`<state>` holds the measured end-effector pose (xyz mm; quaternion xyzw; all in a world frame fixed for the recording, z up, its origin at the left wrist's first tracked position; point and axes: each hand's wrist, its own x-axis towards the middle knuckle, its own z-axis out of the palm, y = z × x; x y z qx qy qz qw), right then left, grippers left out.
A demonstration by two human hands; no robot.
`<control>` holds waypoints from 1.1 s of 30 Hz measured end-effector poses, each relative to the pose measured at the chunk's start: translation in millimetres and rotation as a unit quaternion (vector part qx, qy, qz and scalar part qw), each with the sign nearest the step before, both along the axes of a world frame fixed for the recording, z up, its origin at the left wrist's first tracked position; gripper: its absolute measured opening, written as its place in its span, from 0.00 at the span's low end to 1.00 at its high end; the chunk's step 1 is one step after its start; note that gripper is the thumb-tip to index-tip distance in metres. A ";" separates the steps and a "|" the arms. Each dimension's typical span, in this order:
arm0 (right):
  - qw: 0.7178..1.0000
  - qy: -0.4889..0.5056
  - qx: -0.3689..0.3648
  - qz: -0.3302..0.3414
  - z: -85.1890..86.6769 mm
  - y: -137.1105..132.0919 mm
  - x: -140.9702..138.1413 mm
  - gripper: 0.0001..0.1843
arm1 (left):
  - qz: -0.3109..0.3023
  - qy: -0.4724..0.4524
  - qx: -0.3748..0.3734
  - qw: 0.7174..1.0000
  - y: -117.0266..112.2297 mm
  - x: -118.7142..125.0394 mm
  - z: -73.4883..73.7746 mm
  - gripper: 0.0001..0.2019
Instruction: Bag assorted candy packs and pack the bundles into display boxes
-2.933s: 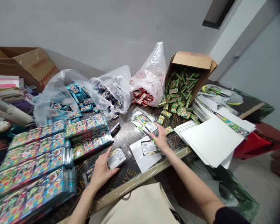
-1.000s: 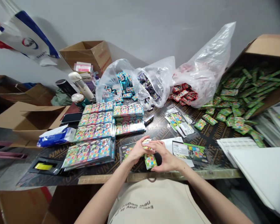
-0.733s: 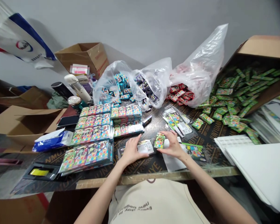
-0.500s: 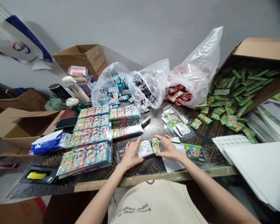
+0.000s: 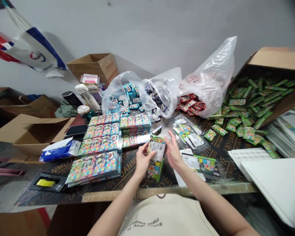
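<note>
My left hand is closed on a printed packet with a green and black pattern and a pale barcode label, its thumb lying across the front. The packet stands tilted up from the table. Along the packet's right edge is my right hand, fingers stretched and apart; whether its fingertips touch the packet I cannot tell. Right of that hand a white sheet and a green and black card lie flat. Stacks of colourful packets rise to the left of my left hand.
Clear bags of blue, dark and red small packs stand along the wall. A tipped carton spills green packs at right. White boards overhang the right side. Open cartons stand at left.
The packet has gone from lying flat to being raised and turned upright in my left hand. The small green pack by my right fingers no longer shows separately. The view has shifted slightly.
</note>
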<state>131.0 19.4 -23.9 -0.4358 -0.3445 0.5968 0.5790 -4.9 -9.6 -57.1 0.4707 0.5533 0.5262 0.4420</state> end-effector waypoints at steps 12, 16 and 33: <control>0.995 0.073 -0.069 0.004 13.4 -12.4 -9.0 0.25 | 0.094 -0.399 -0.137 0.902 -9.6 22.0 15.0 0.15; 0.989 0.098 -0.097 0.062 12.2 -9.6 3.2 0.24 | 0.024 -0.358 -0.186 0.915 3.6 8.9 31.6 0.08; 0.983 -0.148 0.031 0.107 17.8 -4.1 34.8 0.09 | -0.148 -0.006 -0.048 0.988 24.6 -19.7 58.8 0.10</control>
